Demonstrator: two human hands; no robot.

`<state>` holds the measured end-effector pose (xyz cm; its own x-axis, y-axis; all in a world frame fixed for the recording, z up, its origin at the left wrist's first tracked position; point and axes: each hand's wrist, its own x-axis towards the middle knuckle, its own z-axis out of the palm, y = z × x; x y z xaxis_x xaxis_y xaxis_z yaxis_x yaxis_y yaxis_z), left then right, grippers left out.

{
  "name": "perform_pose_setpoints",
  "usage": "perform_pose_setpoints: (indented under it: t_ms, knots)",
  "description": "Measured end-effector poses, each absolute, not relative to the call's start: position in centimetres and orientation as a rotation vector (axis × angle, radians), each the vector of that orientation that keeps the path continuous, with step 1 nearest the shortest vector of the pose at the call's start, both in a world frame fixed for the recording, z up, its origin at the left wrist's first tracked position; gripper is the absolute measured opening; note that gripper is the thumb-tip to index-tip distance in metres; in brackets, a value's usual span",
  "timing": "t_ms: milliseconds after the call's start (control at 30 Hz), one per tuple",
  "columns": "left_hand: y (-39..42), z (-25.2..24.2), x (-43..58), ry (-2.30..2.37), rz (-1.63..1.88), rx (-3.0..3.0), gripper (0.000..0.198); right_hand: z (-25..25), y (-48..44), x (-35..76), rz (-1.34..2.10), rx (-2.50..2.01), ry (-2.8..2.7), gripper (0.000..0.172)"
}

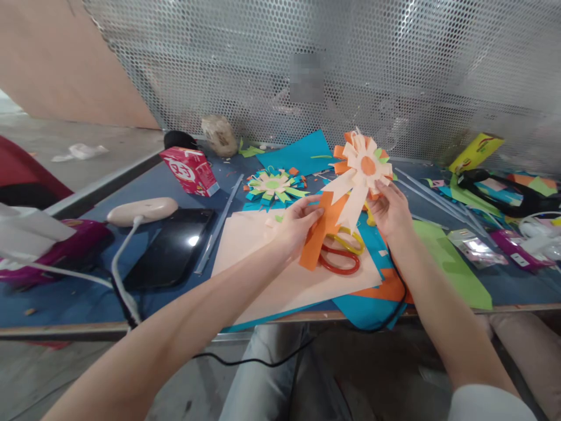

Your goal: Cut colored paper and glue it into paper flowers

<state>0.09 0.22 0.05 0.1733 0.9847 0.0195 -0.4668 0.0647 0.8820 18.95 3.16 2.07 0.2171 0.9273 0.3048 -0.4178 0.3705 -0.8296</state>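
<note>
My right hand [388, 204] pinches the edge of a paper rosette [366, 158], cream and orange with an orange round centre and cream tails hanging down. In my left hand [302, 222] is an orange paper strip [316, 245], gripped between thumb and fingers beside the rosette's tails. Below the hands, scissors [339, 269] with red and yellow handles lie on cream paper sheets [258, 280]; their blades are hidden. Another rosette [272, 184], blue, cream and green, rests on the table just beyond my left hand.
A black phone [173, 248], a white corded device [142, 211] and a red box [189, 171] occupy the left side. Green paper [451, 263] and a yellow box [475, 153] lie to the right. A perforated metal panel [245, 58] rises behind. A black cable crosses the front edge.
</note>
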Motion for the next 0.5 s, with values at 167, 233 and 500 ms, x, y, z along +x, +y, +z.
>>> perform_pose_setpoints:
  t_ms: [167,233,500]
  knots:
    - [0.1,0.5,-0.2,0.746,1.231,0.996,0.034,2.4,3.0,18.8,1.063,-0.699,-0.833,0.023]
    - [0.1,0.4,-0.1,0.774,1.233,0.989,0.030,2.6,2.7,18.4,1.090,-0.720,-0.797,0.025]
    - [-0.2,0.0,0.4,0.722,1.223,0.933,0.035,2.8,0.9,16.3,1.033,-0.878,-1.104,0.033]
